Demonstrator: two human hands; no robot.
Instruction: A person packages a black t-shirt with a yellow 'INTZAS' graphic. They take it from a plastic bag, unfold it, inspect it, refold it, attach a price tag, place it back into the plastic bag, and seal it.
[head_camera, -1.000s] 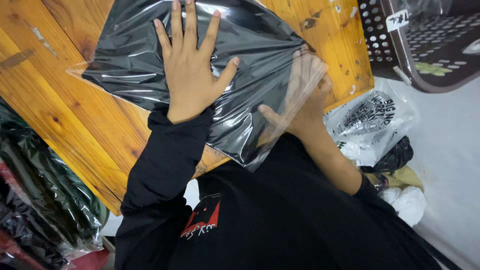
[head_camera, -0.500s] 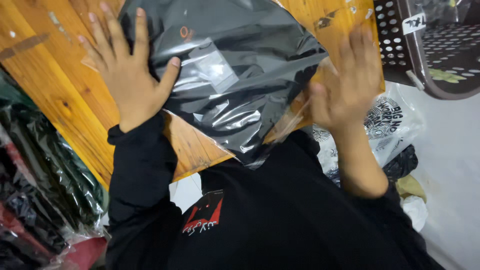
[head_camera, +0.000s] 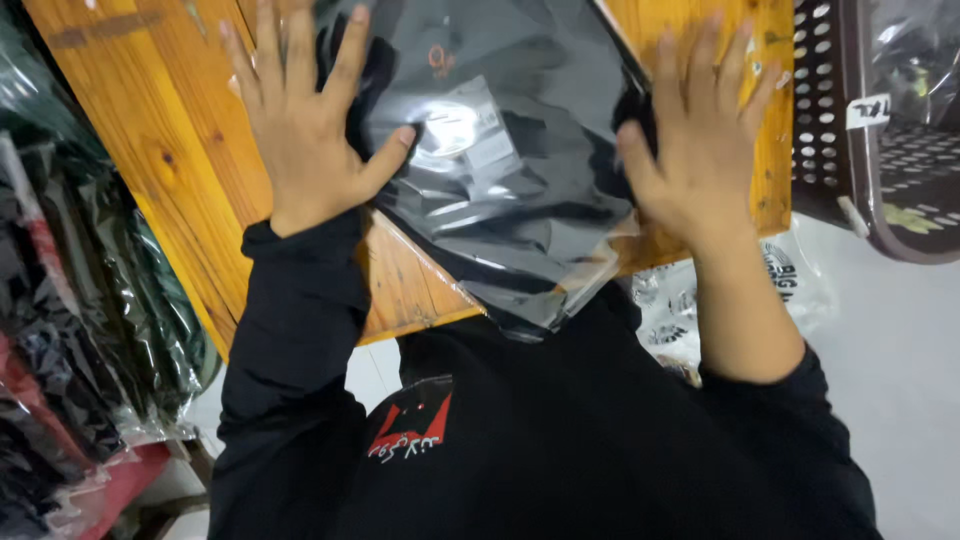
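- Clear plastic garment bag (head_camera: 510, 190) with dark clothing lies on the wooden table (head_camera: 180, 170), long axis running away from the person.
- Left hand (head_camera: 310, 130) and right hand (head_camera: 700, 140) press flat, fingers spread, on the bag's opposite edges, equally near.

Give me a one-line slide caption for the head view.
Both hands, left and right, press flat on a clear-bagged dark garment on a wooden table.

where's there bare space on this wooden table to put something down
Bare wood shows on the table left of the left hand, and in a small wedge by the near edge under that wrist. The middle is covered by the plastic bag; the right hand fills the right edge beside the basket.
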